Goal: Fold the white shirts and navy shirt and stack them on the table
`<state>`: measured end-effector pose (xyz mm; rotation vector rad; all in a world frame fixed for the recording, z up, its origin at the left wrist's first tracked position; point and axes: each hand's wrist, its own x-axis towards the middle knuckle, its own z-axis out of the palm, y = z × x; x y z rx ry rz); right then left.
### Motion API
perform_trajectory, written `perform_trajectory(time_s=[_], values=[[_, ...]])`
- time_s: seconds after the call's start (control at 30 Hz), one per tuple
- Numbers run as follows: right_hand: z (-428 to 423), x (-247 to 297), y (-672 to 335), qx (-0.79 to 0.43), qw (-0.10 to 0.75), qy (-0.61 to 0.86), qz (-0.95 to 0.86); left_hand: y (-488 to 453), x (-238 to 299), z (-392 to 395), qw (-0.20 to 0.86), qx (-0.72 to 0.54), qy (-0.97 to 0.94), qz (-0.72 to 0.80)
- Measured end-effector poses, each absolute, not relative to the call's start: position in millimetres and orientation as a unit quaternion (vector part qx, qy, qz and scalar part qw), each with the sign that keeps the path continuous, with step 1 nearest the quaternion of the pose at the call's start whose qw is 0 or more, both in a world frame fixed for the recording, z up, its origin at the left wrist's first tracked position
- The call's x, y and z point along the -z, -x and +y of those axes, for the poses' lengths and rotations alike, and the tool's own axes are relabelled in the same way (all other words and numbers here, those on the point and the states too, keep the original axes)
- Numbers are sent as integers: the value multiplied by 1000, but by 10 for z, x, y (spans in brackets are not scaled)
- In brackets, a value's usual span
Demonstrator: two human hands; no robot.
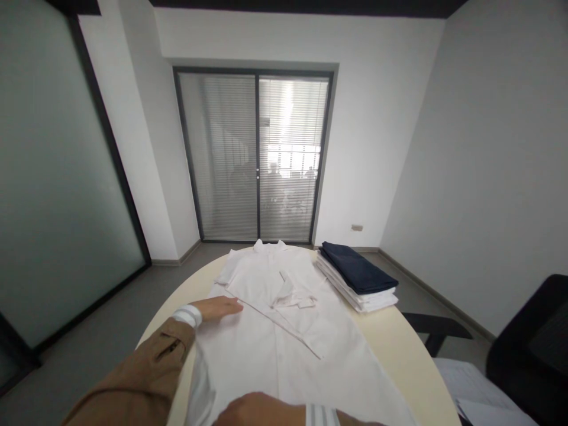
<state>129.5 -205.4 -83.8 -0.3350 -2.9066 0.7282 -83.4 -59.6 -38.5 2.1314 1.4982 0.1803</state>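
A white shirt [284, 331] lies spread on a round cream table [399, 349], collar at the far end, one side folded over the middle. My left hand [219, 307] lies flat and open on the shirt's left part, fingers stretched to the right. My right hand [257, 411] rests on the shirt's near hem at the bottom edge of the view; its fingers look curled and are mostly hidden.
A stack of folded clothes [357, 278], dark blue on top of white ones, sits at the table's far right. A black chair [528, 349] stands to the right. Glass doors with blinds [257, 160] face me beyond the table.
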Motion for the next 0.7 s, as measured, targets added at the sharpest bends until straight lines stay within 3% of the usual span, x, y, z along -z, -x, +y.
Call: perform_trajectory(time_s=[0.23,0.33,0.5,0.7], values=[[-1993,1197,-1549,4,138,176,-975,835,380,-666,278,12,-807,521],[-2025,1132,-1640,-14,103,164,-981,884,423,-624,242,18,-797,553],[-1922,611,-1839,-153,91,142,-974,1101,302,-570,246,23,-763,597],[-1481,247,-2147,-74,173,470,-862,1220,142,-510,227,29,-718,657]])
